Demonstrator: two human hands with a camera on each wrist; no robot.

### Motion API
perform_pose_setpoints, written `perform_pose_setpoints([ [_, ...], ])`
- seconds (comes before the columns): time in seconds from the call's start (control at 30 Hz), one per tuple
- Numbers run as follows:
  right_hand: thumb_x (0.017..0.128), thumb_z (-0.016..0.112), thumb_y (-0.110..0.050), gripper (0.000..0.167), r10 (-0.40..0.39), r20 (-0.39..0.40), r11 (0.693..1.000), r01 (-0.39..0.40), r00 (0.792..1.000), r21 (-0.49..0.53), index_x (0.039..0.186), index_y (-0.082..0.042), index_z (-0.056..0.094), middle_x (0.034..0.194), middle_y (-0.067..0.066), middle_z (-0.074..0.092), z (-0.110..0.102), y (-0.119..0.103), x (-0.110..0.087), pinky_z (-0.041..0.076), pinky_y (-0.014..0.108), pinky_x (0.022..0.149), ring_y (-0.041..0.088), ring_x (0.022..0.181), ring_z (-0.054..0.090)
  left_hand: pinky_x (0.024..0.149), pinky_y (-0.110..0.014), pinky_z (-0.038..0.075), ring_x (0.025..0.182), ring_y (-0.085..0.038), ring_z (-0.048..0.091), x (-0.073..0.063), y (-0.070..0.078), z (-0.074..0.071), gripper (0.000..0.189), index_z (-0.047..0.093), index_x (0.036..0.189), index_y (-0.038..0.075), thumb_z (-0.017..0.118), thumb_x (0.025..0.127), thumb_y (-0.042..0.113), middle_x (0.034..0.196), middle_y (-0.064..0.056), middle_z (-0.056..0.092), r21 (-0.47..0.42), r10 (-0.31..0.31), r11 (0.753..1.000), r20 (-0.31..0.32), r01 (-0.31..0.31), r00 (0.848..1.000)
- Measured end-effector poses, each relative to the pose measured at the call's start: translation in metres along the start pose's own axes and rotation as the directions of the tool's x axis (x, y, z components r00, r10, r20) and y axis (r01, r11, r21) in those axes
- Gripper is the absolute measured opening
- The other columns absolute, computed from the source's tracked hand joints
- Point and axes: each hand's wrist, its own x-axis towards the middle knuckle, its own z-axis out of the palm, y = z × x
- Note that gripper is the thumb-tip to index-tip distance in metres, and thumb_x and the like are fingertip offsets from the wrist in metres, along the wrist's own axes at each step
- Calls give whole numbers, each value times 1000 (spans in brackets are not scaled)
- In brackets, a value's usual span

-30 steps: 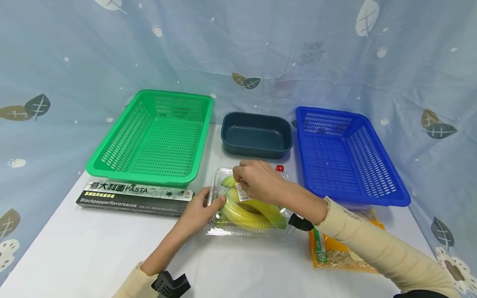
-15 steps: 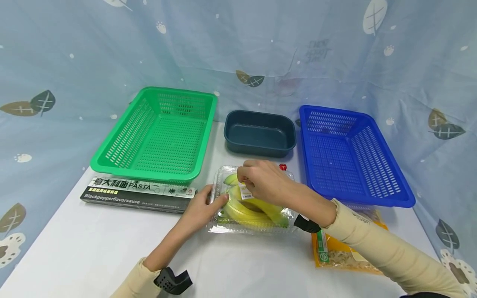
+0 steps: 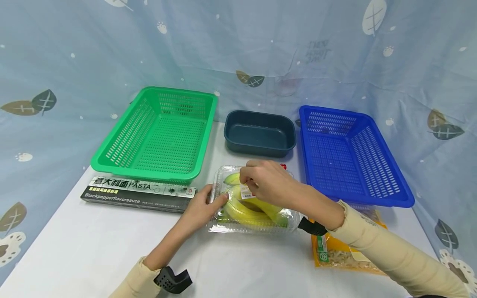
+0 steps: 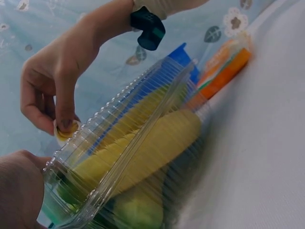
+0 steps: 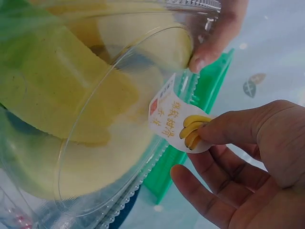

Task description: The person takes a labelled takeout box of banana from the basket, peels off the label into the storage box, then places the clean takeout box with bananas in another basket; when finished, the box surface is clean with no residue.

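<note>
A clear plastic clamshell box [image 3: 238,228] with bananas [image 3: 244,211] inside sits on the white table, its lid down. My left hand [image 3: 203,207] grips the box's left side, thumb over the lid's edge. Above the lid, my right hand [image 3: 266,178] pinches a white label [image 5: 178,121] between thumb and forefinger. The label has yellow writing and a printed banana bunch. In the right wrist view its far end overlaps the lid, while the end in my fingers is lifted. The left wrist view shows the label [image 4: 66,132] standing up from the lid at my fingertips.
Behind the box stands a dark teal tub [image 3: 258,145], between a green basket [image 3: 149,174] and a blue basket [image 3: 357,194]. A black pasta box [image 3: 138,196] lies at left, an orange food packet [image 3: 335,252] at right under the right forearm. A small red object [image 3: 283,166] shows behind the hand.
My right hand has shifted slightly right over the lid, still pinching the label, and more of the label shows. The left hand keeps its grip. The head view has shifted slightly.
</note>
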Motion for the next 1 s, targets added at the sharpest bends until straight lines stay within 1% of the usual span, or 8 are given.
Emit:
perform_pose_setpoints([
  [0.17,82,68,10,20,-12,-19,1000,13,1000,25,84,-10,70,82,-3,64,-7,-2,-2,49,21,61,9,67,56,70,-34,54,84,-21,63,-1,0,0,62,50,141,3,66,95,41,106,-13,65,-2,-9,1000,-2,9,1000],
  [0.4,83,76,5,16,29,-78,999,-26,997,42,85,-11,71,86,-2,67,-27,-5,-4,53,23,71,11,77,61,75,-37,54,90,-23,63,-1,1,1,63,51,141,2,66,95,41,112,-15,64,4,-1,1000,-4,1,1000],
  [0.57,84,76,3,15,45,-77,998,-43,996,35,88,-11,73,88,-3,67,-33,-6,-5,53,23,71,10,77,61,75,-37,55,90,-23,63,-1,1,1,63,50,142,2,67,95,41,113,-15,65,-7,-4,1000,-4,4,1000],
  [0.77,84,77,4,16,31,-85,999,-28,996,37,88,-11,72,89,-2,68,-35,-6,-9,55,26,71,11,78,62,75,-36,55,89,-22,64,-2,1,-1,64,49,143,2,66,95,42,114,-15,64,-17,-11,1000,8,11,1000],
  [0.93,83,78,5,17,20,-116,999,-16,993,32,88,-11,72,89,-2,68,-40,-7,-15,55,25,72,11,79,63,70,-35,55,84,-22,64,-2,2,-1,68,45,145,1,65,96,44,112,-17,64,-30,-29,999,24,30,999],
  [1.0,82,78,5,18,22,-134,999,-18,991,32,88,-10,72,89,-2,68,-42,-6,-17,55,25,72,10,79,63,70,-36,56,86,-24,65,-2,3,-1,72,41,148,1,64,96,45,116,-20,63,-18,-27,999,20,27,999],
])
